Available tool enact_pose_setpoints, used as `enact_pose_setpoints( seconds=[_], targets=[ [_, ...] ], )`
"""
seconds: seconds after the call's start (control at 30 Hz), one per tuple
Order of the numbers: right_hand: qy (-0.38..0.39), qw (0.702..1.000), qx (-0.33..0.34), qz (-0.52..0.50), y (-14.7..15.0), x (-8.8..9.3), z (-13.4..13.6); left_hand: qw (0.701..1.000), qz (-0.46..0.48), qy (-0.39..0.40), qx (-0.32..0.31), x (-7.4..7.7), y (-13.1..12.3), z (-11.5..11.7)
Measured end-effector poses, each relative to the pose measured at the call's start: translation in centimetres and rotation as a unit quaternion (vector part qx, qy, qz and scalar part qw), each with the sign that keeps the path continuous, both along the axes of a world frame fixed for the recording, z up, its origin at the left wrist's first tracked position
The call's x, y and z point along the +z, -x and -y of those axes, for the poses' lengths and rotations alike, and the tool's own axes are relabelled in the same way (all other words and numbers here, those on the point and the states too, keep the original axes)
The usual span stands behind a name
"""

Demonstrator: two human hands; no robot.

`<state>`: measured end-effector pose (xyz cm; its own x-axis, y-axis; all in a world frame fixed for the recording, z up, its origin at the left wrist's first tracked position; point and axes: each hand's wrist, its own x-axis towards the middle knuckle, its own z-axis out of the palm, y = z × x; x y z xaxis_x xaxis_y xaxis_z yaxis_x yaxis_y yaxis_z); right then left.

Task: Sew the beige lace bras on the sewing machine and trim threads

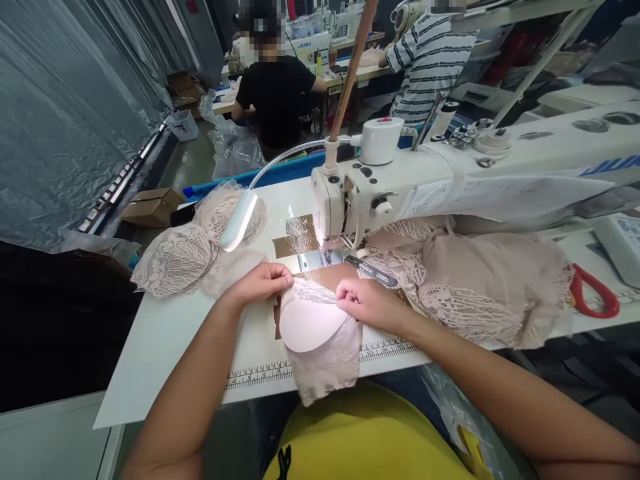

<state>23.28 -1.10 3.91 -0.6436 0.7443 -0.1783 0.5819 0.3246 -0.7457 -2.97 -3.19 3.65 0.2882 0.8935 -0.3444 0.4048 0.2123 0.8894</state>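
— At the left of the surface [165, 333], what has your left hand [260, 283] got?
— My grip there is pinched on the top edge of the lace [327, 363], over the padded cup [310, 327] lying just before the sewing machine [350, 193].
— And your right hand [367, 303]?
— That grip pinches the same edge, fingers curled. I'd judge both pinches should hold lace and cup edges level and taut, without puckers, fingertips clear of the machine.
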Motion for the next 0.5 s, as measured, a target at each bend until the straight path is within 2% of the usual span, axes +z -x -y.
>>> enact_pose_setpoints(
  seconds=[0.07, 0.17, 0.27, 0.4, 0.5],
  targets=[
    [-0.011, 0.999, 0.036, 0.011, -0.5, 0.5, 0.1, 0.999, -0.023, -0.027, -0.004, -0.3, -0.7, -1.1],
    [-0.076, 0.993, 0.084, 0.04, -1.0, 1.4, -0.5, 0.997, -0.047, -0.056, -0.012, -0.7, -2.0, -2.7],
    [-0.154, 0.985, 0.063, 0.05, -0.9, 1.7, -1.6, 0.994, -0.068, -0.076, -0.029, -1.1, -3.1, -3.8],
    [-0.25, 0.963, 0.075, 0.067, 0.3, 0.0, -2.6, 0.988, -0.101, -0.095, -0.061, -1.7, -3.8, -5.3],
    [-0.31, 0.94, 0.083, 0.12, 1.0, -2.1, -2.5, 0.98, -0.148, -0.125, -0.052, -1.5, -3.9, -6.1]
  ],
)
